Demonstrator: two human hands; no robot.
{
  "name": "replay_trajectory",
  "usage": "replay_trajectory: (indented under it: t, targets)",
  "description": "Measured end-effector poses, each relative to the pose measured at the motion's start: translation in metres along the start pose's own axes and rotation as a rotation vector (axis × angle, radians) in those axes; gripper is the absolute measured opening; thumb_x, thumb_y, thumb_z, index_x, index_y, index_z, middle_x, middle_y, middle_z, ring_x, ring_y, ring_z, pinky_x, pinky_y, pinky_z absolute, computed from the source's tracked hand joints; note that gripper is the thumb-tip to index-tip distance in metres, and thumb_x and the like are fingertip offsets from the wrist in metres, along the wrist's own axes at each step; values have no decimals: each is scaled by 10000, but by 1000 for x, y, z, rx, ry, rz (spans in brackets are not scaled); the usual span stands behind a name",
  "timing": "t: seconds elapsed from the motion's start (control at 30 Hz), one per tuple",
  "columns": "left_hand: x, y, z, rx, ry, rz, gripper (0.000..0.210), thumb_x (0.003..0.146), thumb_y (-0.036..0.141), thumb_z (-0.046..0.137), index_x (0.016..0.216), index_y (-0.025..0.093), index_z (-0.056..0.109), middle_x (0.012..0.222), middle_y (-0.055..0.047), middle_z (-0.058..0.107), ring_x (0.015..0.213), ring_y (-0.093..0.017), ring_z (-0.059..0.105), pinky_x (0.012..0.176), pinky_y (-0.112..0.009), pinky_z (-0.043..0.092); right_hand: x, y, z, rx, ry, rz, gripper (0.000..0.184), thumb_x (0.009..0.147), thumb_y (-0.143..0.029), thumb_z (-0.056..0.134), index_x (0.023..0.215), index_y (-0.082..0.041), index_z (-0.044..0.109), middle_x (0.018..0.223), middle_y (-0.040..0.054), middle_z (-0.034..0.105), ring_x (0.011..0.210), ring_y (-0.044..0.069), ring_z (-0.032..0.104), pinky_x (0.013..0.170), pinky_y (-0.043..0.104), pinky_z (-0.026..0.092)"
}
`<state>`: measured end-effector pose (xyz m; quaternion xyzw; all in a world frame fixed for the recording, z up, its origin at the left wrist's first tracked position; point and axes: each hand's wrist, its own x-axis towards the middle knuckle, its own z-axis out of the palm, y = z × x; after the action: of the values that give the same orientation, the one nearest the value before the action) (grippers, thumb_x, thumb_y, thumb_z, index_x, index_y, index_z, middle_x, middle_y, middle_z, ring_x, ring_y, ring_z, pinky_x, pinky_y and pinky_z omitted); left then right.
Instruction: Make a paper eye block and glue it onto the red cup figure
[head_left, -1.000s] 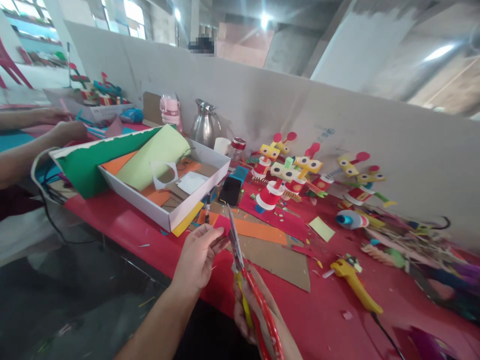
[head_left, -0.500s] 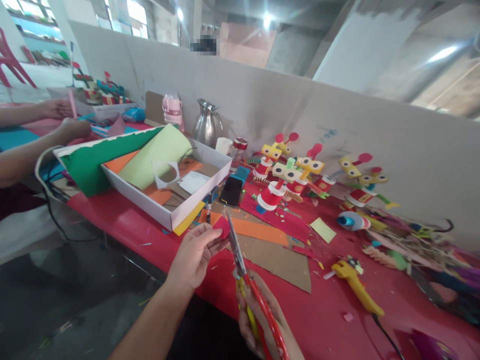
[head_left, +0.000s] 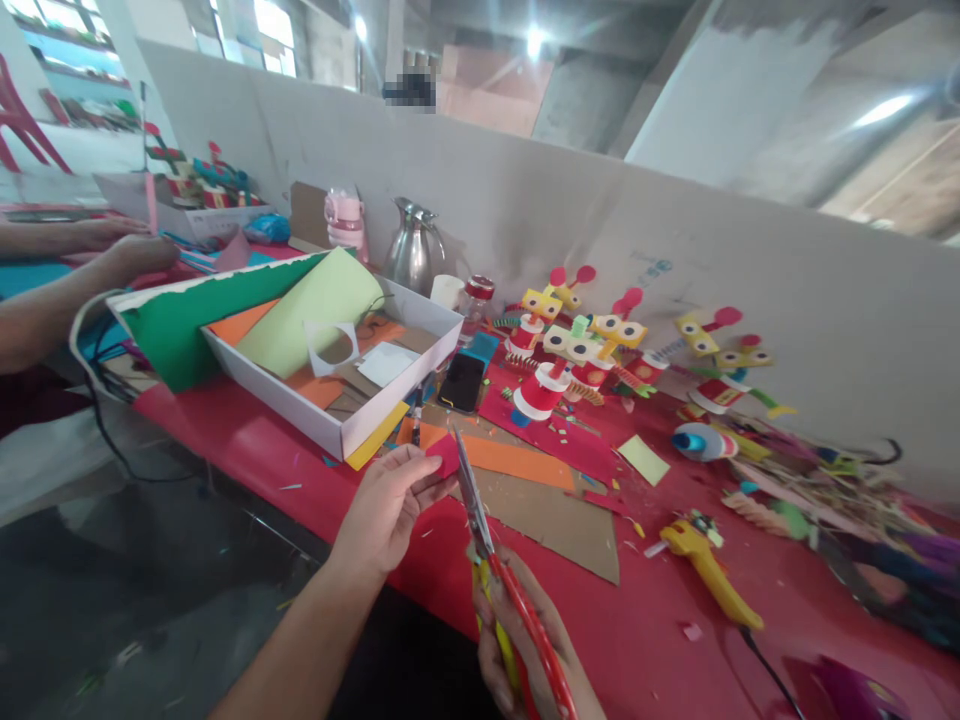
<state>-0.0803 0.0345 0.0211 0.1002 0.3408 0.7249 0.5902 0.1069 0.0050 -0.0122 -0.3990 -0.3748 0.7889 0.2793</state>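
Between the thumb and fingers of my left hand [head_left: 382,510] is a small piece of red paper [head_left: 445,457]. My right hand [head_left: 517,625] is wrapped round the handles of a pair of scissors [head_left: 475,505], which are red and yellow. The blades point up and away from me, right beside the paper's right edge; whether they touch it I cannot tell. Below both hands lie a brown cardboard sheet [head_left: 559,535] and an orange paper strip [head_left: 517,462] on the red table [head_left: 300,490].
A white box [head_left: 390,415] holding paper sheets stands left of centre. Several paper-cup figures [head_left: 541,390] line the wall, near a phone [head_left: 463,382] and a steel jug [head_left: 410,250]. A yellow glue gun [head_left: 712,575] lies at right. Another person's hands [head_left: 142,255] are at far left.
My hands, the red paper and the scissors stay almost where they were. At far left, the other person's hands have shifted slightly and lie lower and flatter.
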Motion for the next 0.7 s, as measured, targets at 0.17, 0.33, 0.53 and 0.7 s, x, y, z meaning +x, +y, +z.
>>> replay_trajectory:
  t: [0.17,0.33,0.53,0.7]
  targets:
    - [1,2,-1,-10,2,11,218,665,99,772,636,145,560,635,44,626,690,-113,666,782,-307,589,-8,-3,12,-2,121,-77,829,618,-591,815,1283,-209,499,520,-75,566,308,33,424,318,124,290]
    - [1,4,-1,-5,25,1,173,669,98,763,669,139,595,711,-3,702,714,-138,685,761,-316,595,-11,-3,18,-13,204,-99,814,603,-603,816,1263,-227,522,731,-5,667,329,31,470,316,140,282]
    - [1,7,-1,-2,38,6,175,643,107,782,664,136,610,692,-4,706,696,-140,684,761,-318,589,-15,1,17,-30,212,-130,777,649,-587,796,1273,-202,541,569,-44,600,319,37,445,338,144,293]
    - [3,8,-2,25,53,14,163,642,150,794,680,125,638,746,-32,724,736,-150,687,776,-318,580,-17,3,16,-96,210,-155,758,690,-612,753,1282,-193,536,485,-74,539,301,45,422,336,151,297]
